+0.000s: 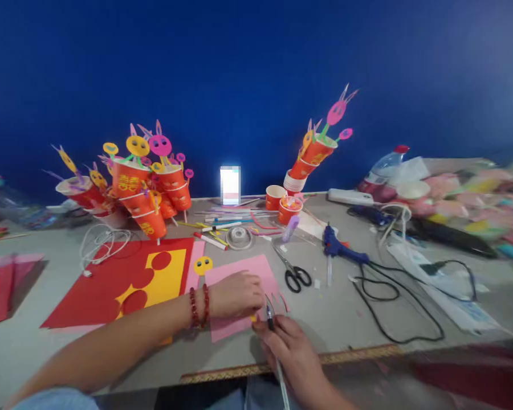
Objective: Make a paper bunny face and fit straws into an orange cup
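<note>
My left hand [239, 294] rests on a sheet of pink paper [248, 270], its fingers curled down; what lies under them is hidden. Two red bead bracelets circle that wrist. In my right hand [288, 347] is a slim pen-like tool [270, 319] with a silvery tip, a black collar and a long pale shaft. Its tip points away from me, close to the left fingers, over the paper's right part. Narrow strips or slits show at the sheet's right edge. A bit of yellow [253, 318] peeks out between the hands. Beside the sheet lies a yellow smiley disc [203, 266].
Black-handled scissors [298, 278] and a blue glue gun [344, 247] with a looping cord lie to the right, near a white power strip [444, 290]. Red and yellow paper [85, 285] covers the left. Decorated red cups [130, 176], markers [211, 241] and a tape roll [239, 236] stand or lie farther back.
</note>
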`<action>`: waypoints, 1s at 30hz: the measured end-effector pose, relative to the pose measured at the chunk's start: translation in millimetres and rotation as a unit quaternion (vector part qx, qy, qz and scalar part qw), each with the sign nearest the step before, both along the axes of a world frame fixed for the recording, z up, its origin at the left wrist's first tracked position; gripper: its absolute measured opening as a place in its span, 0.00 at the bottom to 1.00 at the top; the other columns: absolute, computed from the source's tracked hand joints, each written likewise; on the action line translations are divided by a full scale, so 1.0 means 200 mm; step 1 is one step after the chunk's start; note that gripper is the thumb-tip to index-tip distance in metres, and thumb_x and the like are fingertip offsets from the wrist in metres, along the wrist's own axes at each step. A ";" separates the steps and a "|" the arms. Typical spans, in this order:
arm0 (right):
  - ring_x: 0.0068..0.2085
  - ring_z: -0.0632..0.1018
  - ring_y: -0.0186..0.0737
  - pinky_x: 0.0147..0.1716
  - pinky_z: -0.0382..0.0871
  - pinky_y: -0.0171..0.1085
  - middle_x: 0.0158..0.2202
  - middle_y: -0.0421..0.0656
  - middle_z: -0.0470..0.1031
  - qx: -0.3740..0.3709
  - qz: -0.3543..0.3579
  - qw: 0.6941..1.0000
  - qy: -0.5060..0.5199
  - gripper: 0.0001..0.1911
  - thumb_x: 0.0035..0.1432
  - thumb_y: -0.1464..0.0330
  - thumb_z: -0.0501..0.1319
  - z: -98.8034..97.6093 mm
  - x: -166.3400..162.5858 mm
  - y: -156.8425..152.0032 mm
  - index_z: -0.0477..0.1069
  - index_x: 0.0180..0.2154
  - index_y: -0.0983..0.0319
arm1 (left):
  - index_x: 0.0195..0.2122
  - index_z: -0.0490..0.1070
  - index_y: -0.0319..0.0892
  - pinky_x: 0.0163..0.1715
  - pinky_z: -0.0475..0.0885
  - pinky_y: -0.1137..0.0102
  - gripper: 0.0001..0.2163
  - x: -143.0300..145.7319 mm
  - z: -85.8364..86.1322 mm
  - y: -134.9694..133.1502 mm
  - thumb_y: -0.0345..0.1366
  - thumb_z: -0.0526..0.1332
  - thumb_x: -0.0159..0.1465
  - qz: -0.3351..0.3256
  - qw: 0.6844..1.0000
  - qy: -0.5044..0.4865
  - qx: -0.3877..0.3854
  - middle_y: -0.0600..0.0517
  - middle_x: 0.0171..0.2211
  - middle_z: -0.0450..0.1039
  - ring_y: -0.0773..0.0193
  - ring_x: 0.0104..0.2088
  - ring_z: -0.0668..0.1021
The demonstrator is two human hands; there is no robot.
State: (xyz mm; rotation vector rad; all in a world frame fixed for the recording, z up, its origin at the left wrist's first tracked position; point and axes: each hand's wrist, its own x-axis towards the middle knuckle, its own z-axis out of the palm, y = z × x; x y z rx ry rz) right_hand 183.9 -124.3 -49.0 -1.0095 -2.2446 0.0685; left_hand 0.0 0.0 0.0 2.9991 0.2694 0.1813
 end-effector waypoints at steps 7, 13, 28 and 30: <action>0.38 0.77 0.47 0.39 0.73 0.40 0.35 0.46 0.78 -0.015 0.011 0.996 0.086 0.18 0.64 0.74 0.53 0.01 0.03 0.02 0.69 0.54 0.60 | 0.30 0.68 0.44 0.37 0.63 0.63 0.06 -0.01 -0.01 0.03 0.33 0.65 0.62 -0.011 1.000 0.002 -0.006 0.52 0.33 0.77 0.58 0.38 0.74; 0.32 0.78 0.40 0.31 0.71 0.34 0.33 0.43 0.77 -0.246 0.012 0.948 0.201 0.11 0.65 0.73 0.52 0.09 0.06 0.04 0.69 0.45 0.58 | 0.32 0.68 0.44 0.38 0.63 0.62 0.06 -0.02 -0.01 0.05 0.36 0.65 0.63 -0.014 1.000 0.006 -0.015 0.50 0.35 0.76 0.57 0.40 0.74; 0.26 0.70 0.37 0.27 0.61 0.33 0.26 0.38 0.69 -0.283 0.019 0.940 0.187 0.07 0.64 0.71 0.50 0.09 -0.04 0.17 0.65 0.34 0.59 | 0.32 0.69 0.44 0.38 0.61 0.62 0.08 0.01 0.01 0.08 0.40 0.66 0.62 -0.009 0.999 0.020 -0.044 0.50 0.34 0.78 0.55 0.41 0.75; 0.26 0.70 0.37 0.27 0.61 0.34 0.26 0.38 0.70 -0.283 0.019 0.943 0.173 0.07 0.64 0.71 0.50 0.09 -0.04 0.17 0.65 0.35 0.59 | 0.32 0.69 0.43 0.38 0.61 0.62 0.07 0.01 0.01 0.08 0.39 0.66 0.62 -0.008 0.999 0.022 -0.046 0.49 0.34 0.78 0.55 0.41 0.75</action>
